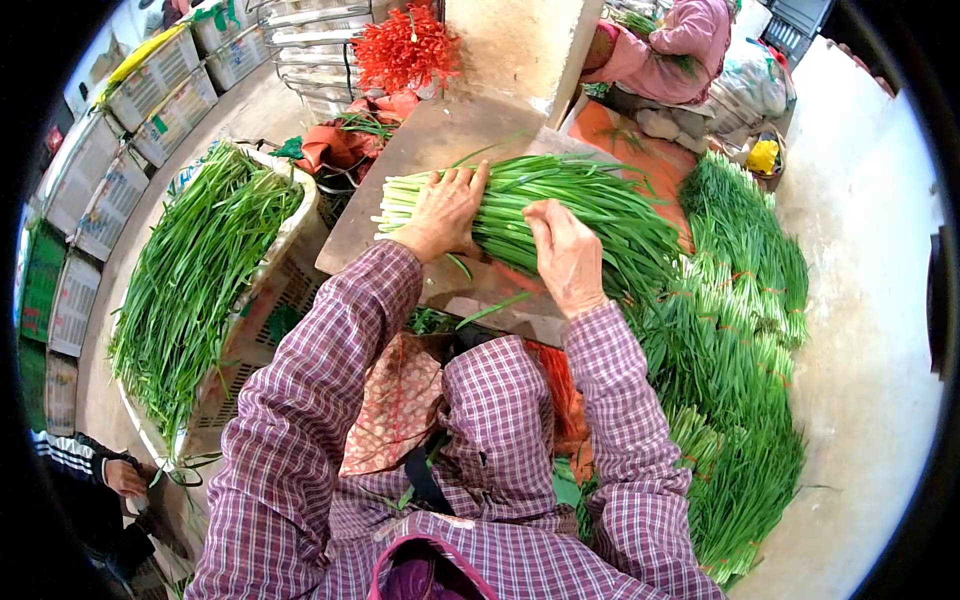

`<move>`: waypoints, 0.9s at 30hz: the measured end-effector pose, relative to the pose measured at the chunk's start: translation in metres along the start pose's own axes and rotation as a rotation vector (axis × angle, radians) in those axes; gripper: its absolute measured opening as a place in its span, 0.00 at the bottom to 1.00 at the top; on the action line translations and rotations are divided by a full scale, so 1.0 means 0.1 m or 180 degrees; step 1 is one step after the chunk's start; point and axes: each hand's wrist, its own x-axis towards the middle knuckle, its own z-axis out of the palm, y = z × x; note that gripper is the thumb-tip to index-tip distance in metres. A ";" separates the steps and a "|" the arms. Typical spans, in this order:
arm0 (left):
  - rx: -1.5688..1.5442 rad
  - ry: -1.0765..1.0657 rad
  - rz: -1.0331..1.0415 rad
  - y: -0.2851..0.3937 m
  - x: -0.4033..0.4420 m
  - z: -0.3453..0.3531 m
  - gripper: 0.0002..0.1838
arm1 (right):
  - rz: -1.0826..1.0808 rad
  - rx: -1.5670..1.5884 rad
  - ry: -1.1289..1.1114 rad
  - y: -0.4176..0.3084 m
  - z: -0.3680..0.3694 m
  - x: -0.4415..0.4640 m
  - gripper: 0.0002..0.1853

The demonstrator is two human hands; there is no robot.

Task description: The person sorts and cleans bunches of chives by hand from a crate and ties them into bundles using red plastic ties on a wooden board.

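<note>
A thick bunch of garlic chives (575, 195) lies across the wooden board (400, 165) in front of me, pale stem ends to the left and green leaves to the right. My left hand (447, 212) is wrapped over the bunch near its stems, fingers on top. Over the near side of the leaves, my right hand (566, 250) is closed with its fingers curled in; whatever they pinch is hidden. A few loose leaves (490, 310) lie on the board below the bunch.
To the left stands a crate (290, 250) heaped with loose chives (200, 270). Tied bundles (740, 400) are piled at my right. Red ties (408, 48) hang beyond the board. Another person (680, 50) sits at the upper right; a co-worker's hand (125, 477) shows lower left.
</note>
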 end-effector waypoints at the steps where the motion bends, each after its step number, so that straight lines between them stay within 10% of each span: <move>1: -0.0002 -0.0004 -0.0003 0.00 0.00 0.01 0.69 | 0.0133 0.0011 -0.0010 -0.04 0.02 -0.06 0.03; 27: 0.0028 0.0131 0.0005 0.00 0.03 0.03 0.68 | 0.0584 -0.0851 -0.0349 -0.12 0.24 -0.08 0.08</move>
